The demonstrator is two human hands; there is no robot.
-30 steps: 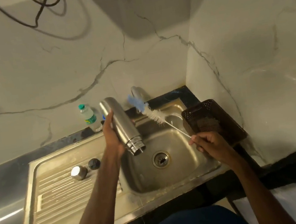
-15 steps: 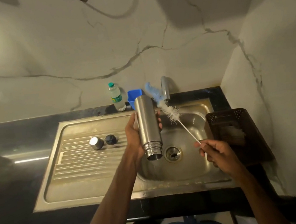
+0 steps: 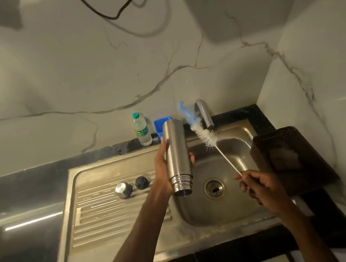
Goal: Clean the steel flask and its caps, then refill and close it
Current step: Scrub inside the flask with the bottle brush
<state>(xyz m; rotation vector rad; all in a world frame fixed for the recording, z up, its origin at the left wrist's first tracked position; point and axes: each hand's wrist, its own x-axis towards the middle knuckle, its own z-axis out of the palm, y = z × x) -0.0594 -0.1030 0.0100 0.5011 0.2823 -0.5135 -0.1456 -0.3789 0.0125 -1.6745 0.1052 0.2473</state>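
Straightened since a second ago: steel flask (image 3: 176, 152), mouth down over sink basin (image 3: 202, 212). Left grip (image 3: 162, 170) wrapped round its mid-body; right grip (image 3: 262, 187) pinching bottle brush (image 3: 205, 136) by the handle end. Judged rigid, light while empty, slippery wet; hold round barrel, not threads.

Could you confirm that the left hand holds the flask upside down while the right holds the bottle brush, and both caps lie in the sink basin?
Only the caps are wrong: the head view shows the steel cap and black cap on the drainboard, beside the basin. The flask and brush are as you say.
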